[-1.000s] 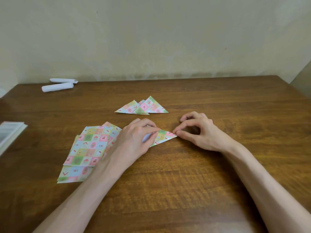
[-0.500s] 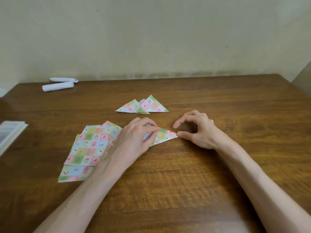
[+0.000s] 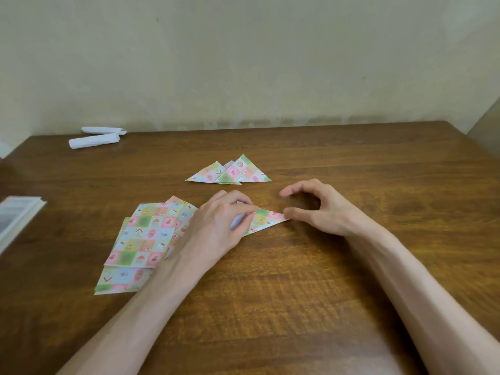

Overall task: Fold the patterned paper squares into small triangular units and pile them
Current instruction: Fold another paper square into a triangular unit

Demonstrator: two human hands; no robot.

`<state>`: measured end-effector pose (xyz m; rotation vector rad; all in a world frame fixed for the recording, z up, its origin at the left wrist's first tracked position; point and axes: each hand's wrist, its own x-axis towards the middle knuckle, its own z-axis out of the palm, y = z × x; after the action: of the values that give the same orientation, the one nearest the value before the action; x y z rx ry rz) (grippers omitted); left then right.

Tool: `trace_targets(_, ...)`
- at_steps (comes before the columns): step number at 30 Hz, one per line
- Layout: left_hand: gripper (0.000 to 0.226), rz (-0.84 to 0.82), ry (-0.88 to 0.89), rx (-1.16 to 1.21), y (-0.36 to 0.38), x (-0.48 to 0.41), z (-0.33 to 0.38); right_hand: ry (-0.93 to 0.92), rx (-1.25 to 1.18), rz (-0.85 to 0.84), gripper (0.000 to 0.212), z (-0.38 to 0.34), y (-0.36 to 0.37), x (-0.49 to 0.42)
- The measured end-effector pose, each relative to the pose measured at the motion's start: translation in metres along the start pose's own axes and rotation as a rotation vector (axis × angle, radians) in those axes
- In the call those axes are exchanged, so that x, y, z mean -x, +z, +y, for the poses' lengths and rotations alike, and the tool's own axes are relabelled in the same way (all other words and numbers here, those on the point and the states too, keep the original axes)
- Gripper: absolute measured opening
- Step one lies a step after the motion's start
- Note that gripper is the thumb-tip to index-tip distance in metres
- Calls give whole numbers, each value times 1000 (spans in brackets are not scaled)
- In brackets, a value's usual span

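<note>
A partly folded patterned paper (image 3: 263,221) lies on the wooden table (image 3: 270,307) in the middle. My left hand (image 3: 221,226) covers its left part, fingers curled over it and pinching it, with a bit of white underside showing beneath them. My right hand (image 3: 319,207) is just right of it; the thumb touches the paper's right tip while the other fingers arch above, apart from the thumb. A pile of folded triangles (image 3: 235,173) lies behind the hands. A fanned stack of flat patterned squares (image 3: 143,236) lies to the left.
Two white paper rolls (image 3: 94,139) lie at the far left near the wall. A white stack of sheets (image 3: 16,215) sits at the left table edge. The wall runs close behind the table.
My right hand's fingers have lifted and spread away from the thumb, which stays at the paper's tip. My left hand holds the paper in the same place.
</note>
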<state>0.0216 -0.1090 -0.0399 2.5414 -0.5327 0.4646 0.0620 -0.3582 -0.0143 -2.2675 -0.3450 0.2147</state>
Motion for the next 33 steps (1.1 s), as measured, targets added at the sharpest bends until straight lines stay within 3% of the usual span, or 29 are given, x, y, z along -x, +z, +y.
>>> trace_targets(6, 22, 5, 9, -6, -1, 2, 2, -59, 47, -53, 47, 2, -4, 0)
trace_targets(11, 27, 1, 11, -12, -2, 2, 0, -85, 119, -147, 38, 2, -12, 2)
trace_targets(15, 24, 10, 19, -12, -1, 2, 0, -100, 53, -154, 45, 6, -20, 3)
trace_targets(24, 20, 31, 21, -10, 0, 4, 1, -107, 95, -69, 6, 4, -10, 6)
trace_targets(28, 20, 27, 13, -16, -1, 4, 2, -100, 104, 50, 4, 2, 0, 5)
trace_targets(33, 22, 20, 11, -21, -1, 4, 2, -63, 83, 75, 8, 1, 1, 6)
